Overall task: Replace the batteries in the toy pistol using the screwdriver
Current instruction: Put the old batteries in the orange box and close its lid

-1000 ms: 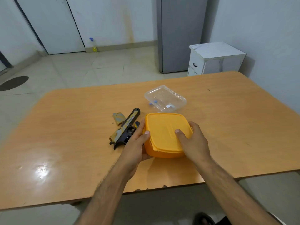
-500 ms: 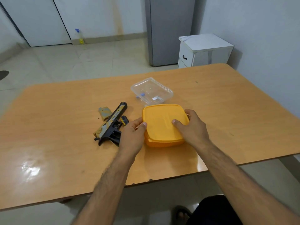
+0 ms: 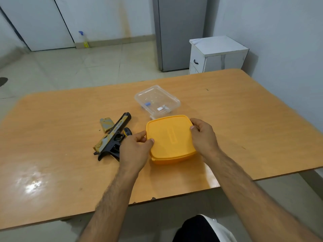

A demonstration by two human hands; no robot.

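Note:
A yellow lidded box (image 3: 170, 138) sits on the wooden table (image 3: 227, 119). My left hand (image 3: 135, 151) grips its left edge, thumb on the lid. On the far right corner of the lid, my right hand (image 3: 203, 137) holds with curled fingers. The black and tan toy pistol (image 3: 113, 137) lies flat just left of my left hand. Its detached tan cover (image 3: 106, 124) lies beside the barrel. A black and yellow screwdriver handle (image 3: 127, 131) peeks out behind the pistol.
A clear plastic container (image 3: 157, 100) with small items inside stands just behind the yellow box. A white cabinet (image 3: 216, 55) and a grey fridge (image 3: 180, 32) stand beyond the table's far edge. A spray bottle (image 3: 83, 40) is by the far wall.
My right hand has slid from the lid's near right side to its far right corner. My left hand stays on the left edge. The camera view has shifted.

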